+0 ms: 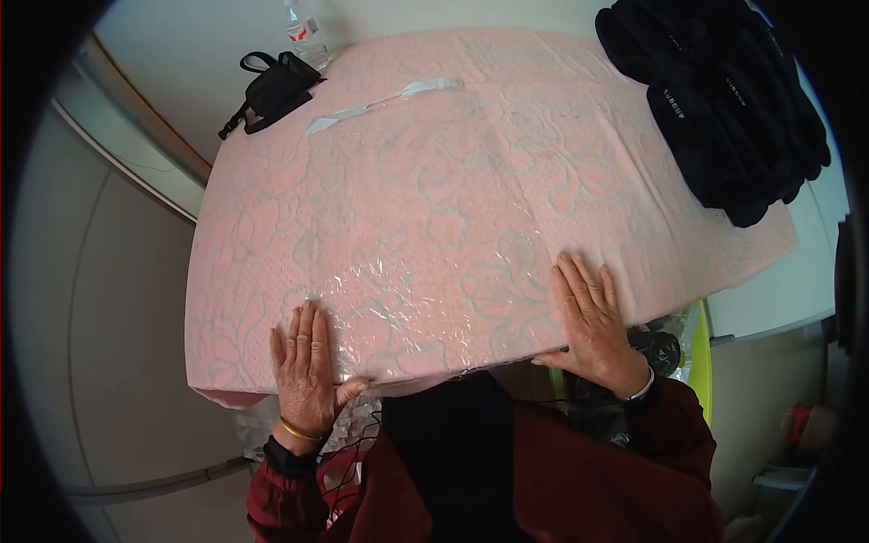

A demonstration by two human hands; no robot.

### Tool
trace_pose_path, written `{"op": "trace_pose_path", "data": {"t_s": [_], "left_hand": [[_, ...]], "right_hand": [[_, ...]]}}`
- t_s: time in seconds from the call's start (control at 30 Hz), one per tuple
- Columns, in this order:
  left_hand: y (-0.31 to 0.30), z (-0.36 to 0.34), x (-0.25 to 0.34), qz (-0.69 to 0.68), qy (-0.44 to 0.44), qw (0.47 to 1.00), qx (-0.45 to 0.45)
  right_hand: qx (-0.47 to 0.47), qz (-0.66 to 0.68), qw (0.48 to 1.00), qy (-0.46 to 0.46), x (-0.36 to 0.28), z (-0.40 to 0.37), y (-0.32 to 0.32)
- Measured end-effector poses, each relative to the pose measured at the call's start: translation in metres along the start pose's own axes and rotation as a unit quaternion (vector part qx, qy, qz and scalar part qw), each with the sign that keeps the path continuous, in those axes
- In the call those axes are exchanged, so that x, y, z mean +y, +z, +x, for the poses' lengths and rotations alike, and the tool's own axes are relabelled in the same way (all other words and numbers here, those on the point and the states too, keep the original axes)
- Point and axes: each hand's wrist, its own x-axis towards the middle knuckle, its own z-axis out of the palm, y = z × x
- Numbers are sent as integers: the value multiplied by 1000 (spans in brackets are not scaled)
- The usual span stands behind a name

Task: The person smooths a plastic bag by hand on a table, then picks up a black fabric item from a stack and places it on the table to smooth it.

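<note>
A large pink cloth with a pale flower pattern, wrapped in clear plastic point(453, 199), covers the table in front of me. My left hand point(306, 371) lies flat on its near left edge, fingers together, thumb out to the right. My right hand point(593, 321) lies flat on the near right part, fingers slightly spread. Both palms press down on the plastic and hold nothing.
A pile of black garments point(724, 100) lies on the far right corner. At the far left sit a small black bag point(272, 86) and a water bottle point(306, 36). A white strip point(380, 104) lies on the cloth. Bags and a yellow-green object point(700, 362) stand under the table's right edge.
</note>
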Motion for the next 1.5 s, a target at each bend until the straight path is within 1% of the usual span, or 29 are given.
{"op": "trace_pose_path", "data": {"t_s": [0.07,0.17,0.23,0.33,0.4,0.47,0.57,0.63,0.7,0.73,0.77,0.83,0.87,0.97,1.0,1.1,1.23,1.4,1.5], "left_hand": [[-2,1,-3,9,-10,1000,-8],[-6,5,-5,33,-38,999,7],[-13,9,1,46,-48,998,18],[-23,18,48,1,39,996,76],[-14,23,90,-115,115,985,61],[-2,30,130,-179,150,972,21],[15,25,121,-132,125,983,18],[22,19,111,-113,116,987,15],[19,2,83,-77,78,994,28],[18,-7,69,-59,60,996,36],[16,-14,54,-60,60,996,35],[13,-25,27,-17,-5,999,27],[12,-28,21,-25,1,999,32],[7,-31,14,-6,-23,999,30],[10,-31,16,-11,-15,999,39],[14,-31,17,-1,-32,997,64],[22,-37,10,4,-10,996,86],[19,-48,7,-24,-1,995,95],[15,-51,6,-8,26,993,111]], "right_hand": [[8,4,1000,2,-5,1,-1],[60,24,995,-72,-20,-1,-3],[64,34,994,-87,-31,3,-1],[67,53,990,-114,-50,12,2],[64,78,985,-143,-67,23,9],[60,102,978,-172,-77,31,19],[62,-20,986,-156,-74,31,33],[41,-4,988,-147,-70,26,27],[4,15,993,-118,-64,21,18],[2,16,993,-118,-61,19,18],[2,15,993,-115,-58,18,17],[5,6,995,-104,-52,16,14],[5,-3,995,-99,-50,14,12],[14,-6,997,-77,-44,10,10],[19,-16,997,-72,-42,8,9],[28,-20,998,-62,-39,4,10],[32,-13,998,-55,-36,-6,11],[28,-12,997,-76,-35,-26,4],[62,47,995,-61,-37,-27,0]]}}
